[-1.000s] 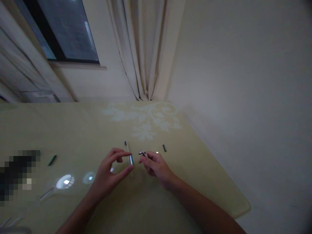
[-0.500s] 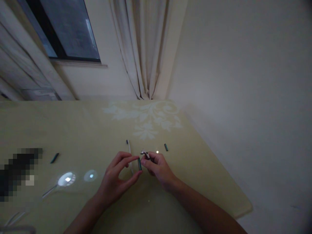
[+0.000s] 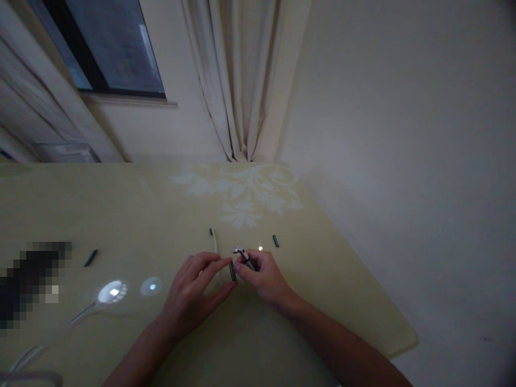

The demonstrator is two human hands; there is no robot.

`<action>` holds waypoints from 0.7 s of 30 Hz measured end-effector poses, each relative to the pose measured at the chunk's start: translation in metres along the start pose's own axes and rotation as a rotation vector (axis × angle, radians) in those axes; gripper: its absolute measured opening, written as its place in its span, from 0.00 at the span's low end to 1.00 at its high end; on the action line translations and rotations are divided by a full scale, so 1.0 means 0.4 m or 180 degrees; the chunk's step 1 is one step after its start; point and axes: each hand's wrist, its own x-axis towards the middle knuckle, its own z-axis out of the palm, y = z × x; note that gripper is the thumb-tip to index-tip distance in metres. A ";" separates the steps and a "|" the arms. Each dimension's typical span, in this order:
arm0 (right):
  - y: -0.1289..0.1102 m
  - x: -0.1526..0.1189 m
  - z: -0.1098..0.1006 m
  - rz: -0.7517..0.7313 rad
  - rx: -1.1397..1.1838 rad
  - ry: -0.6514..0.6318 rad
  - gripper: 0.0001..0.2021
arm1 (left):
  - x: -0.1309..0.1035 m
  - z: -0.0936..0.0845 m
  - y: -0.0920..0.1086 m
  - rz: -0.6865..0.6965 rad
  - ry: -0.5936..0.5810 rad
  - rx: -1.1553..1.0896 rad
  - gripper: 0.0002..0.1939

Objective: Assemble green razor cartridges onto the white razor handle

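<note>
The left hand (image 3: pixel 193 287) is grasping a small dark green and black rectangular piece (image 3: pixel 233 271), pinched by its two ends between the thumb and the index finger. This piece is held in a nearly upright position, close to the right side of the white toothbrush with a dark head (image 3: pixel 215 242). The toothbrush lies on the pale yellow-green bench with a white floral pattern (image 3: pixel 342 301), and its lower part is partly covered by the fingers of the left hand.

The right hand (image 3: pixel 262 274) is grasping a slim silver and black tool with a short crosswise head (image 3: pixel 245 257), to the right of the toothbrush. It is perhaps a razor handle, but the view is dim and small. The head of the tool points to the upper left, and the tool is just beside the dark green piece.

A second small dark green bar (image 3: pixel 276 241) lies on the bench to the right of the toothbrush, beyond the right hand. A third dark green bar (image 3: pixel 91 258) lies tilted, well to the left of the toothbrush. A thin white cable (image 3: pixel 30 356) is nearer to the person, far to the left of the toothbrush
</note>
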 end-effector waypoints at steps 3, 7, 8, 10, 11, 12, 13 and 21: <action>0.001 -0.001 0.002 -0.0007 -0.0005 -0.0011 0.15 | 0.002 -0.001 0.004 -0.0021 -0.0009 -0.0060 0.17; -0.003 -0.004 -0.001 -0.0010 0.0240 -0.0038 0.17 | 0.019 -0.010 0.011 -0.0673 -0.0049 -0.0841 0.17; -0.005 -0.005 -0.004 0.0030 0.0373 -0.0075 0.19 | 0.024 -0.014 0.012 -0.0906 -0.0037 -0.1166 0.17; -0.010 -0.008 -0.012 0.0081 0.0639 -0.0277 0.22 | 0.031 -0.020 0.010 -0.1353 -0.0021 -0.1969 0.17; -0.014 -0.010 -0.016 0.0070 0.0744 -0.0436 0.24 | 0.033 -0.021 0.008 -0.1550 -0.0034 -0.2413 0.17; -0.017 -0.012 -0.019 0.0039 0.0819 -0.0616 0.25 | 0.032 -0.021 0.007 -0.1736 -0.0061 -0.2838 0.18; -0.020 -0.014 -0.022 -0.0003 0.0876 -0.0779 0.25 | 0.031 -0.019 0.006 -0.1913 -0.0093 -0.3208 0.19; -0.028 -0.025 -0.018 -0.0224 0.1058 -0.1158 0.23 | 0.015 0.015 0.032 -0.2623 -0.0083 -0.4641 0.25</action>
